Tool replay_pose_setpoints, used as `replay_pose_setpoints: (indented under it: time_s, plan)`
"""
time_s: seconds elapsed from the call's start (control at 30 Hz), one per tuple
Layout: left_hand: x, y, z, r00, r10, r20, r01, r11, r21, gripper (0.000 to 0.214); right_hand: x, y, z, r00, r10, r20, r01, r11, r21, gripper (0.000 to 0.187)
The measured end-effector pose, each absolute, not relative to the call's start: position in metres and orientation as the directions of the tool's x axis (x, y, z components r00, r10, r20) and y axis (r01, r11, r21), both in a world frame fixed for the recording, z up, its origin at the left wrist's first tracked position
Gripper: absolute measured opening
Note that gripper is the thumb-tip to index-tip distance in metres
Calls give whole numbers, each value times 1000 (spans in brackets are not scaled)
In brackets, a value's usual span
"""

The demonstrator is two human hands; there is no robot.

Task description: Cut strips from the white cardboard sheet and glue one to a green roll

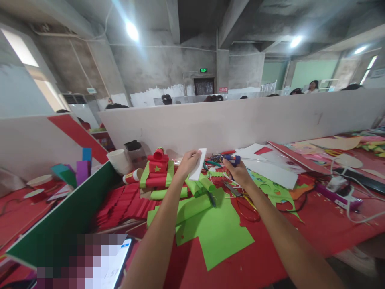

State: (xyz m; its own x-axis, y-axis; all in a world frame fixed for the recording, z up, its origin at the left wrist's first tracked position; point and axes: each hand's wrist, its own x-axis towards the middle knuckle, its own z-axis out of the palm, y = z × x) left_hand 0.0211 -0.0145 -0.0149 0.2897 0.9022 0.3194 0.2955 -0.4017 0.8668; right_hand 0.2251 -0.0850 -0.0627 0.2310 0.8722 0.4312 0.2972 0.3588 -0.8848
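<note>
Left grip (189, 163)'s pinching a flat white rectangular strip (197, 166), right grip (238, 172)'s wrapped round a blue-and-dark glue-gun-looking tool (234, 159) at the strip's 3 o'clock. I can see a bright green flat sheet (224, 228) at their 6, on the red table (246, 267).

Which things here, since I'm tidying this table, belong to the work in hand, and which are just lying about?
Work in hand, judging by the hands:
- white strip, in the left hand
- blue tool, perhaps a glue gun, in the right hand
- probably the green sheet nearby

Apparently just lying about:
- phone
- black-lidded jar
- purple power strip
</note>
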Motion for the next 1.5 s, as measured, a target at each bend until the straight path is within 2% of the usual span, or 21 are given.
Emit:
replay_pose_setpoints:
  time_s: [0.27,0.5,0.8,1.07,1.33,1.5]
  plan:
    - [24,-16,-15,323,891,320,279,-413,867,30,224,-82,-63,321,840,438,304,346,-888,49]
    - [23,-13,-16,290,895,338,289,-419,861,29,221,-88,-59,237,882,408,377,304,-875,53]
    - [19,-9,-16,245,917,314,270,-376,887,29,225,-84,-68,64,935,348,217,327,-920,45]
    - [22,-7,-19,256,916,309,263,-374,889,28,226,-82,-65,216,881,420,265,361,-894,50]
    - [23,-11,-17,285,901,328,270,-404,874,30,222,-83,-64,275,847,455,344,355,-869,51]
    - [24,-10,-18,280,901,332,261,-404,877,29,220,-85,-62,268,866,422,345,322,-881,49]
